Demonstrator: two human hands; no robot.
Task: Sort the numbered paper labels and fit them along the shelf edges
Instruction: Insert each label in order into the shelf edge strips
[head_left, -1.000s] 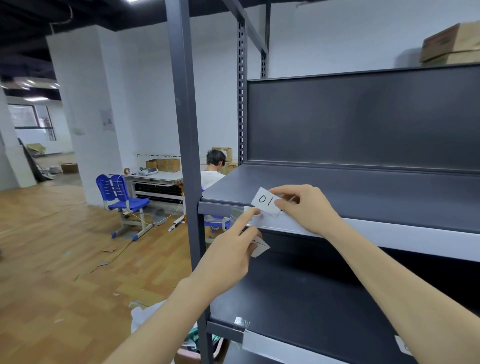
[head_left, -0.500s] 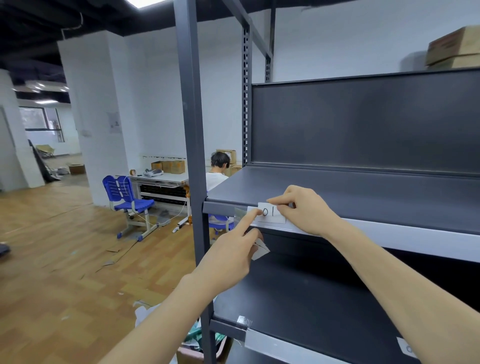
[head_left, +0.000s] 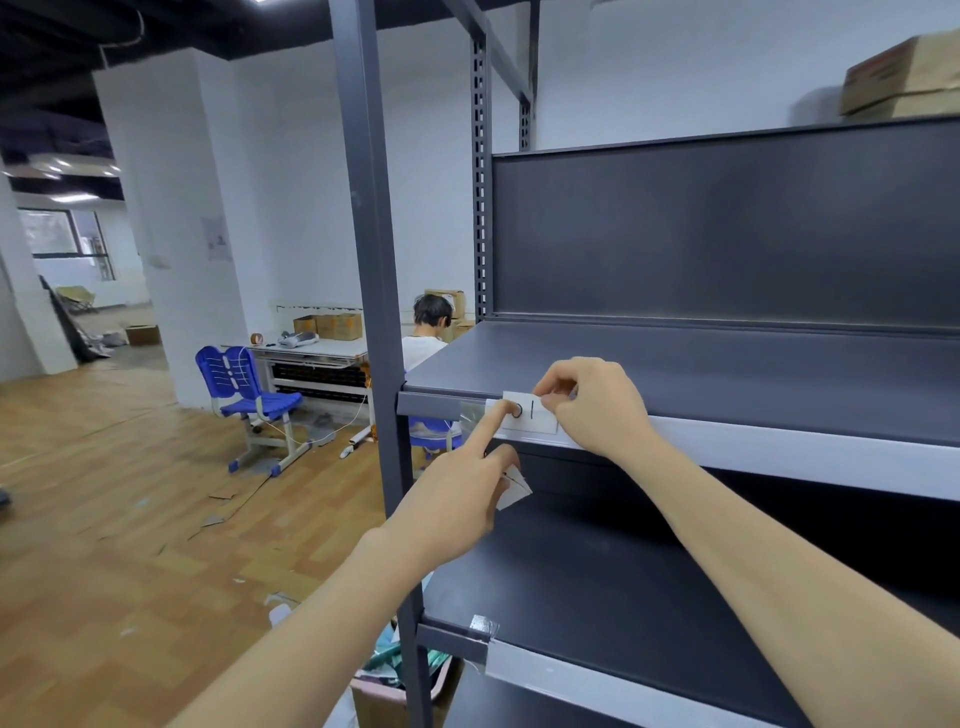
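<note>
Now label (head_left: 535, 419) lowered onto edge (head_left: 779, 458), left hand (head_left: 453, 503) pressing

A white paper label (head_left: 531, 415) hand-marked "01" lay flat and level against the pale strip (head_left: 779, 454) on the upper shelf's front edge, near its left end, pinched at its right by the right hand (head_left: 597, 405). Spare white slips (head_left: 514, 488) jutted from the left hand (head_left: 457, 499) just below.
</note>
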